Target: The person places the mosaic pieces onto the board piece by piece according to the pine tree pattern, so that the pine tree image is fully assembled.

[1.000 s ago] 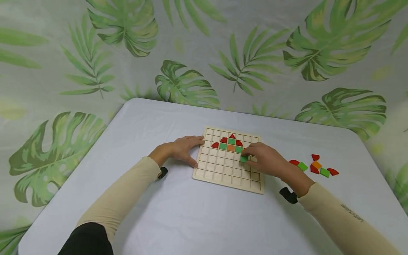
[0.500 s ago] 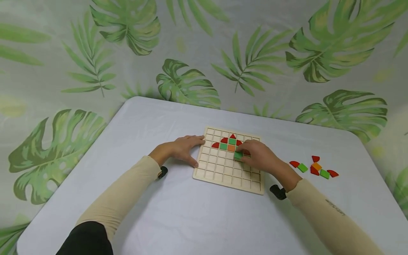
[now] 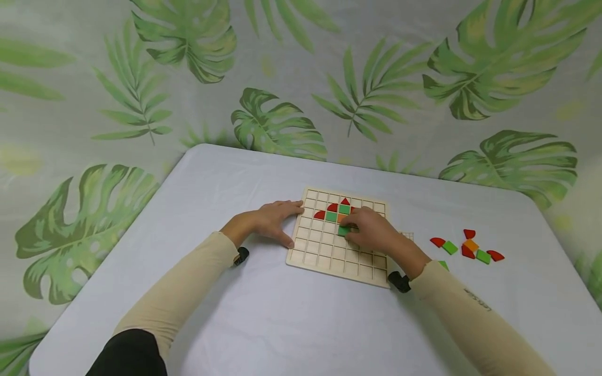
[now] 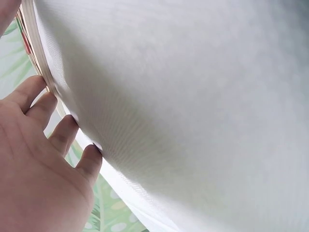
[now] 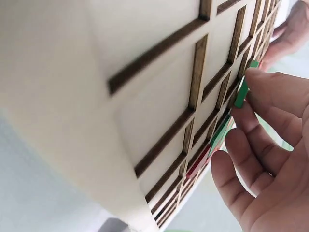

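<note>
A light wooden grid board (image 3: pixel 324 250) lies on the white-covered table. Red, green and orange pieces sit in its upper cells, among them a red triangle (image 3: pixel 345 201) and a green square (image 3: pixel 331 216). My left hand (image 3: pixel 270 222) rests against the board's left edge, fingers spread; the left wrist view shows its fingertips (image 4: pixel 36 84) touching that edge. With thumb and fingers, my right hand (image 3: pixel 371 230) pinches a green square tile (image 5: pixel 243 89) at the board's surface, just below the orange piece (image 3: pixel 340 218). Some placed pieces are hidden behind the right hand.
Right of the board lie several loose pieces: red quarter-rounds (image 3: pixel 437 242), green squares (image 3: pixel 483 256) and an orange square (image 3: pixel 471 245). Another green piece (image 3: pixel 444 265) shows beside the right sleeve. A leaf-patterned cloth (image 3: pixel 277 125) hangs behind the table.
My right hand has moved left across the board with the green square tile, from the right side to below the orange piece. The left hand has stayed at the board's edge.
</note>
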`<control>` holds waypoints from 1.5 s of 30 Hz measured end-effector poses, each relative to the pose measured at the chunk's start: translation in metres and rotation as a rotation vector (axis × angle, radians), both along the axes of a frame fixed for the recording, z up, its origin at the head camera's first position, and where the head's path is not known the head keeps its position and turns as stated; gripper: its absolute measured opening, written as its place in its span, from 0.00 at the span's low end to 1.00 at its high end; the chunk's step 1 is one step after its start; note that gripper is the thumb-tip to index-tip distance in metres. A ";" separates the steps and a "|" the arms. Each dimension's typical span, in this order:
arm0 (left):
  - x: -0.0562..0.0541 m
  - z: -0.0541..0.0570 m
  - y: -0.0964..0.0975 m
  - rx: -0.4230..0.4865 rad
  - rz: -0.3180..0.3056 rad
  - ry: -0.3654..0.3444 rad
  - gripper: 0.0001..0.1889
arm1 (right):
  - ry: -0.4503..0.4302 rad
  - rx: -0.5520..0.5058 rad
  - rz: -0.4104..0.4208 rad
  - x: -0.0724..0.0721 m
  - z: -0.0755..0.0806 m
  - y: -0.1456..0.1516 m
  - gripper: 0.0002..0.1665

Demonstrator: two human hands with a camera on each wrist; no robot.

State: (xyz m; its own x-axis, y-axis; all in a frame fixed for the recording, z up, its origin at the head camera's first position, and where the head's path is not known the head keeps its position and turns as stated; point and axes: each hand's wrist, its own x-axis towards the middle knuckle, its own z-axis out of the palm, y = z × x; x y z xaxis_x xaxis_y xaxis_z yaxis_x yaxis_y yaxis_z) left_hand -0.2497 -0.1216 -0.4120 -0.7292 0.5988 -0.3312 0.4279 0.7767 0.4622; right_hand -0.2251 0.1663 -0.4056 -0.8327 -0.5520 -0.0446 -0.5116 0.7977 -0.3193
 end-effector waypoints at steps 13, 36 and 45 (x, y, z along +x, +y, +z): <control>0.000 0.001 0.002 0.002 0.003 0.002 0.51 | 0.038 -0.025 0.024 -0.001 -0.003 0.001 0.14; -0.001 0.001 0.002 -0.030 0.014 0.001 0.52 | 0.013 0.011 -0.047 -0.001 -0.003 -0.006 0.14; -0.002 0.000 0.003 -0.031 0.009 0.002 0.52 | 0.008 0.014 -0.058 -0.002 -0.006 -0.007 0.14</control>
State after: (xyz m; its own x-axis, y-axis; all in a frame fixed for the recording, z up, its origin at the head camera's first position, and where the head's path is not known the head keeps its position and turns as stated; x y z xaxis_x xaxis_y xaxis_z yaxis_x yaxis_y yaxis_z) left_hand -0.2513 -0.1188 -0.4122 -0.7351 0.5816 -0.3483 0.4218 0.7947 0.4366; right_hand -0.2269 0.1596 -0.4111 -0.8636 -0.5021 -0.0455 -0.4667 0.8304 -0.3043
